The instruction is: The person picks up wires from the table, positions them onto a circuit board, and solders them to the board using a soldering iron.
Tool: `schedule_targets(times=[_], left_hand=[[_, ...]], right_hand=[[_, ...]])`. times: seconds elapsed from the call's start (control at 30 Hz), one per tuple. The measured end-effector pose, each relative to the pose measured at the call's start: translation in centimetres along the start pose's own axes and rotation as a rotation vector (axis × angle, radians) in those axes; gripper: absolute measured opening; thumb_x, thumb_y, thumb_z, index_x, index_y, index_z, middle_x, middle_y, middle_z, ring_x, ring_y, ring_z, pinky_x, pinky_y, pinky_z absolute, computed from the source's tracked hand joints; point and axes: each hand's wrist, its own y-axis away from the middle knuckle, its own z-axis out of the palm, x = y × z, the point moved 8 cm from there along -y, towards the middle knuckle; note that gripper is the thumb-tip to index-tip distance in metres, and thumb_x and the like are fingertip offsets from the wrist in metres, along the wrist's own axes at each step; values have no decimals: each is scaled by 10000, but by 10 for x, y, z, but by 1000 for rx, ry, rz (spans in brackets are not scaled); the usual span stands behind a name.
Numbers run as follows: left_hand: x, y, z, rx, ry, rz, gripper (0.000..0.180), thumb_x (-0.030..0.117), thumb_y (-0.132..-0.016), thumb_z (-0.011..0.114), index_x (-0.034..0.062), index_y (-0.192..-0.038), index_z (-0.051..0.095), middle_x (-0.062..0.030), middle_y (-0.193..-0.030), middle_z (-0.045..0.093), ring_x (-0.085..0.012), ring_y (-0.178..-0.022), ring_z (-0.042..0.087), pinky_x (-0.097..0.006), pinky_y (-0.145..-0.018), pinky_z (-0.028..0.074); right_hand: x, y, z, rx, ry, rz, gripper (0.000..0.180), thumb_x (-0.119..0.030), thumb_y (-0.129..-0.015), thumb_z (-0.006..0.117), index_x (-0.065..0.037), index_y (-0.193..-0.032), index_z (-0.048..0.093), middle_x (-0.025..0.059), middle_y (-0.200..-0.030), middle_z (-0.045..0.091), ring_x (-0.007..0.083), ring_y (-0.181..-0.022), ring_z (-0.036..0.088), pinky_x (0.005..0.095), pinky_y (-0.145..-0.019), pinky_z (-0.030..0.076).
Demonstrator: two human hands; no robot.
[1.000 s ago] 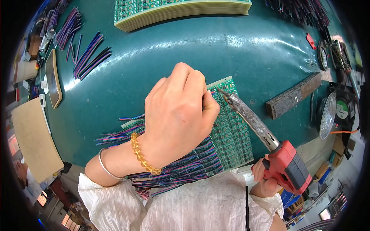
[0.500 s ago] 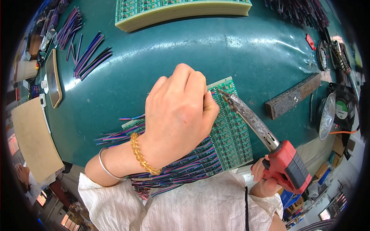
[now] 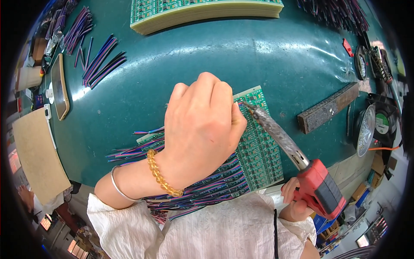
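Note:
A green circuit board panel (image 3: pixel 258 146) lies on the table in front of me, its left part under wires and my arm. My left hand (image 3: pixel 200 118) is closed above its upper left part, thumb and forefinger pinched. Coloured wire ends (image 3: pixel 240 103) poke out beside those fingertips; the rest of that wire is hidden by the hand. My right hand (image 3: pixel 296 200) grips a soldering iron (image 3: pixel 317 183) with a red and black handle. Its dark tip rests at the wire ends on the board, close to my left thumb. Rows of thin multicoloured wires (image 3: pixel 215 179) run leftward from the board.
A stack of circuit boards (image 3: pixel 207 19) stands at the far edge. Loose wire bundles (image 3: pixel 99 60) and a phone (image 3: pixel 60 86) lie at the left. To the right are a dark metal bar (image 3: pixel 327 108), a round metal dish (image 3: pixel 365 129) and a small fan (image 3: pixel 383 121).
The soldering iron has shifted slightly left, its tip now nearer the wire ends by my left thumb. My left hand has moved a little to the right, still pinched.

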Motion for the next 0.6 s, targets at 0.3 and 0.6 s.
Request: schedule_targets(times=[0.3,0.6], left_hand=[[2,0,-1,16,-4,29,197,-23,-705,692,45,-770,519,-91,-816,534,-271,-658,479,-369,-607,391],[2,0,-2,20,-9,35,189,-27,-707,686,44,-771,523,-89,-809,534,-272,-651,478,-369,-603,391]], right_hand=[[1,8,-4,34,105,0,497,-541,-849,699,-89,-676,586,5,-631,590,174,-551,567,296,-532,421],[5,-3,2,-48,-85,95,597,-654,-797,686,-84,-664,568,10,-585,566,170,-512,560,298,-501,425]])
